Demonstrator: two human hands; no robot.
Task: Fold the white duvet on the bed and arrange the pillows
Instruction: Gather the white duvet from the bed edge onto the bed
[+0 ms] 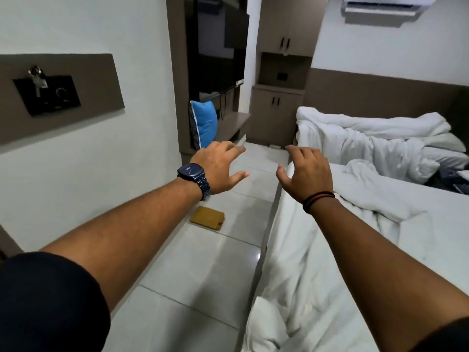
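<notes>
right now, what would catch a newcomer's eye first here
Two bare arms stretch forward, the left hand and right hand open and empty over the gap between wall and bed. Beyond them the white duvet lies crumpled at the bed's far end. A bright blue pillow stands on the shelf unit at the left.

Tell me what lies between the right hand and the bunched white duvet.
In the head view, only rumpled white sheet on the bed lies between the right hand and the bunched duvet; nothing else shows there.
</notes>
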